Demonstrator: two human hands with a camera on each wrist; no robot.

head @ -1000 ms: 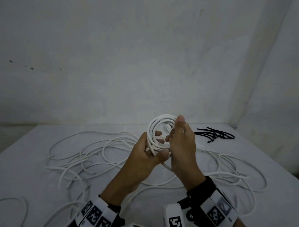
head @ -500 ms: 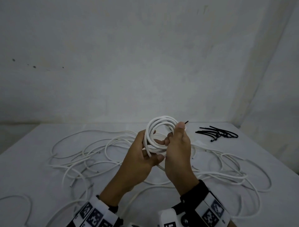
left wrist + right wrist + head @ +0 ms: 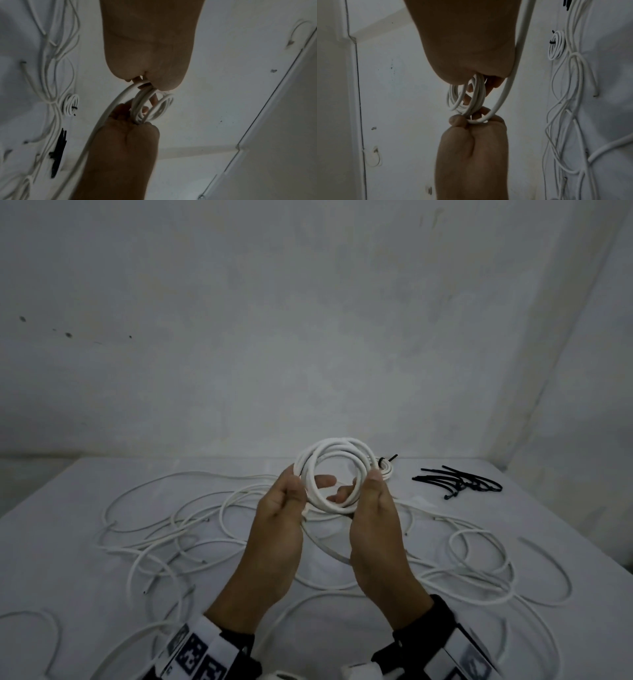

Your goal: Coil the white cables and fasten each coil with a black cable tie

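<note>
I hold a white cable coil [image 3: 334, 446] upright above the table, its ring facing me. My left hand [image 3: 308, 484] pinches the coil's left side between thumb and fingers, and my right hand [image 3: 359, 486] pinches its right side. The cable's loose tail [image 3: 325, 546] drops from the coil between my wrists to the table. The left wrist view shows the coil [image 3: 150, 106] edge-on between both hands; the right wrist view shows the same coil [image 3: 471, 94]. Black cable ties [image 3: 459, 482] lie in a small pile at the far right of the table.
A finished small coil [image 3: 386, 469] with a black tie lies behind my right thumb. Loose white cables [image 3: 164, 529] sprawl over the white table [image 3: 68, 542] on both sides. Grey walls [image 3: 308, 337] close the back and right.
My hands have moved apart on the coil: the right hand slid from the middle to its right side. The ring now stands wider and faces me more squarely.
</note>
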